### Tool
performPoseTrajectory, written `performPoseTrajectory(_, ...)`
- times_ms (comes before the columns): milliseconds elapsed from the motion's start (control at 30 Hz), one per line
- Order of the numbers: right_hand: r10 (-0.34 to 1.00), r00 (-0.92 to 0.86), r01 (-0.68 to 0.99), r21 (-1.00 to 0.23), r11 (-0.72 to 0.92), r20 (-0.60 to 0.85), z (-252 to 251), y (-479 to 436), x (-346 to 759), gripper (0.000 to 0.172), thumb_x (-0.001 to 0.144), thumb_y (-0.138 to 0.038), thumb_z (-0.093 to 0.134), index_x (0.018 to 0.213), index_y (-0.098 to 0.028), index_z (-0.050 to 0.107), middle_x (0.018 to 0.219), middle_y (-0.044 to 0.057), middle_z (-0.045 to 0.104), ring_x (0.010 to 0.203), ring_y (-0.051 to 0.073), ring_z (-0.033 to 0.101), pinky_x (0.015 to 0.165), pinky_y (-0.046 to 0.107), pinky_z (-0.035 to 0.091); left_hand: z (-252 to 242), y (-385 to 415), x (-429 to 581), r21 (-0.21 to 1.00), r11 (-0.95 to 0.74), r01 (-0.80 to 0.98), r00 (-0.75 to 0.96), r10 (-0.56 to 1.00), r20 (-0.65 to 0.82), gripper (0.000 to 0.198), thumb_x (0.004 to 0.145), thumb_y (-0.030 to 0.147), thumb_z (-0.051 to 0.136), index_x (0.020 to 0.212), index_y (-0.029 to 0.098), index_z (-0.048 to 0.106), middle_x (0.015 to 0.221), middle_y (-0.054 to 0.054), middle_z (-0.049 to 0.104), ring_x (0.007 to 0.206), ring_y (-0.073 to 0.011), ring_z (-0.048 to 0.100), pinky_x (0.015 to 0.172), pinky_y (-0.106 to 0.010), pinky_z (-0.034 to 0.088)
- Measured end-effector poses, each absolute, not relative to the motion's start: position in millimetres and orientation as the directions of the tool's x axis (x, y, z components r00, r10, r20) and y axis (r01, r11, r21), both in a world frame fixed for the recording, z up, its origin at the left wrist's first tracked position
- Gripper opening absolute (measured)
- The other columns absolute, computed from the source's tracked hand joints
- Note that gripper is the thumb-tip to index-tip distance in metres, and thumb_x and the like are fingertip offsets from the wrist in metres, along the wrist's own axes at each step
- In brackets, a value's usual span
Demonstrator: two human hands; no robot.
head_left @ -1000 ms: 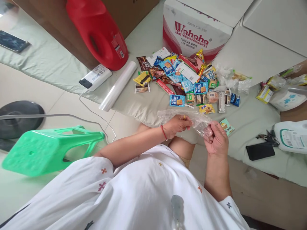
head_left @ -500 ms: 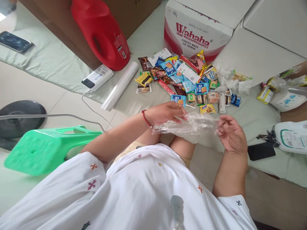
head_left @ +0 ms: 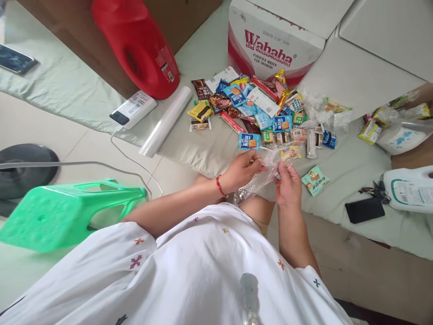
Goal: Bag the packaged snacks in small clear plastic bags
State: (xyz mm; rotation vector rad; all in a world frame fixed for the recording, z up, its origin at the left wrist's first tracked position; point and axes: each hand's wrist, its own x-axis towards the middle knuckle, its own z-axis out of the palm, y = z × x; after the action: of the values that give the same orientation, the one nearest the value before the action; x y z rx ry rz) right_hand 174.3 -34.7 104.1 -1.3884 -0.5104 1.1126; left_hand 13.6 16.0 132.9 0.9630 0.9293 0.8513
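Observation:
A thin clear plastic bag (head_left: 254,184) hangs crumpled between my two hands, just in front of the bed's edge. My left hand (head_left: 241,170), with a red cord at the wrist, pinches the bag's top edge. My right hand (head_left: 288,184) pinches the same edge close beside it, fingers closed. A pile of small wrapped snacks (head_left: 260,110) lies on the pale green sheet (head_left: 341,174) just beyond my hands. One green snack packet (head_left: 315,180) lies alone to the right of my right hand.
A roll of clear bags (head_left: 166,121) and a white power bank (head_left: 133,109) lie left of the pile, by a red jug (head_left: 138,43). A Wahaha carton (head_left: 274,43) stands behind. A black phone (head_left: 364,210) and a white jug (head_left: 409,188) lie right. A green stool (head_left: 67,211) is tipped on the floor.
Half a second ago the bag was stretched wide between my hands. My right hand has since come in to the left, and the bag now hangs bunched between both hands.

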Motion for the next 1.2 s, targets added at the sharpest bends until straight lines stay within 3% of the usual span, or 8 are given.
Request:
performPoseTrajectory(133, 0.846, 0.48, -0.239, -0.962, -0.13, -0.233, 107.7, -22.7, 175.2, 0.044, 0.074, -0.06, 0.083, 0.085, -0.021, 0.067, 0.075, -0.004, 0.063, 0.059, 0.008, 0.051, 0.046, 0.018, 0.04, 129.7, 24.7, -7.1, 0.863, 0.394, -0.317, 0.194, 0.917, -0.348, 0.032, 0.092, 0.046, 0.068, 0.09, 0.019, 0.051, 0.097, -0.002, 0.064, 0.087, -0.014, 0.07, 0.076, -0.028, 0.06)
performPoseTrajectory(300, 0.84, 0.534, -0.028, -0.994, -0.104, -0.102, 108.8, -29.4, 155.8, 0.046, 0.084, -0.065, 0.072, 0.086, -0.02, 0.065, 0.068, -0.004, 0.06, 0.053, 0.008, 0.049, 0.043, 0.019, 0.038, 120.0, -4.3, -18.8, 0.892, 0.44, -0.106, 0.186, 0.89, -0.417, 0.061, 0.086, 0.08, 0.055, 0.078, 0.02, 0.052, 0.078, -0.001, 0.054, 0.069, -0.0127, 0.056, 0.055, -0.023, 0.05)
performPoseTrajectory(467, 0.908, 0.416, 0.226, -0.961, -0.158, -0.052, 107.8, -39.3, 138.1, 0.049, 0.091, -0.068, 0.062, 0.088, -0.02, 0.066, 0.062, -0.005, 0.057, 0.052, 0.009, 0.048, 0.05, 0.023, 0.043, 113.0, -18.0, -0.4, 0.973, 0.209, 0.1, 0.183, 0.957, -0.225, 0.049, 0.078, 0.064, 0.077, 0.087, 0.018, 0.064, 0.103, -0.008, 0.065, 0.102, -0.0226, 0.063, 0.08, -0.031, 0.056)
performPoseTrajectory(567, 0.902, 0.416, 0.131, -0.975, -0.179, -0.11, 110.9, -38.0, 150.9, 0.048, 0.086, -0.068, 0.069, 0.09, -0.02, 0.068, 0.062, -0.006, 0.055, 0.048, 0.008, 0.043, 0.043, 0.021, 0.036, 109.1, -3.4, -0.1, 0.974, 0.225, -0.021, 0.167, 0.961, -0.218, 0.036, 0.084, 0.051, 0.076, 0.084, 0.018, 0.062, 0.094, -0.006, 0.068, 0.093, -0.0192, 0.066, 0.081, -0.03, 0.056)
performPoseTrajectory(700, 0.851, 0.429, -0.15, -0.953, -0.264, -0.304, 114.8, -31.4, 195.2, 0.051, 0.065, -0.062, 0.089, 0.085, -0.02, 0.068, 0.056, -0.008, 0.049, 0.042, 0.004, 0.033, 0.035, 0.017, 0.023, 102.5, 15.3, -18.7, 0.857, 0.448, -0.253, 0.259, 0.885, -0.386, 0.031, 0.094, 0.048, 0.065, 0.086, 0.02, 0.053, 0.069, 0.001, 0.063, 0.065, -0.0124, 0.065, 0.056, -0.021, 0.049)
performPoseTrajectory(900, 0.809, 0.301, -0.17, -0.863, -0.475, -0.505, 106.3, -33.3, 254.7, 0.052, 0.052, -0.052, 0.097, 0.082, -0.019, 0.07, 0.054, -0.009, 0.046, 0.041, 0.002, 0.029, 0.035, 0.015, 0.019, 86.7, 30.6, -41.6, 0.854, 0.476, -0.21, 0.205, 0.876, -0.438, 0.034, 0.098, 0.047, 0.062, 0.08, 0.021, 0.05, 0.047, 0.01, 0.04, 0.037, -0.006, 0.033, 0.04, -0.019, 0.03)
performPoseTrajectory(1067, 0.822, 0.263, 0.014, -0.85, -0.527, -0.505, 85.4, -33.9, 272.3, 0.049, 0.057, -0.056, 0.09, 0.085, -0.022, 0.067, 0.056, -0.008, 0.047, 0.044, 0.005, 0.028, 0.039, 0.02, 0.02, 67.4, 35.3, -54.5, 0.913, 0.38, 0.151, 0.158, 0.902, -0.401, 0.035, 0.1, 0.045, 0.054, 0.074, 0.021, 0.051, 0.051, 0.006, 0.042, 0.044, -0.0103, 0.041, 0.049, -0.025, 0.036)
performPoseTrajectory(1200, 0.894, 0.228, 0.383, -0.809, -0.446, -0.385, 81.0, -36.6, 276.0, 0.058, 0.069, -0.06, 0.081, 0.111, -0.022, 0.071, 0.089, 0.002, 0.065, 0.058, 0.011, 0.044, 0.051, 0.026, 0.039, 63.2, 34.9, -68.5, 0.813, 0.052, 0.58, -0.009, 0.998, -0.058, 0.023, 0.09, 0.04, 0.065, 0.095, 0.018, 0.064, 0.094, -0.008, 0.066, 0.084, -0.0217, 0.063, 0.081, -0.037, 0.052)
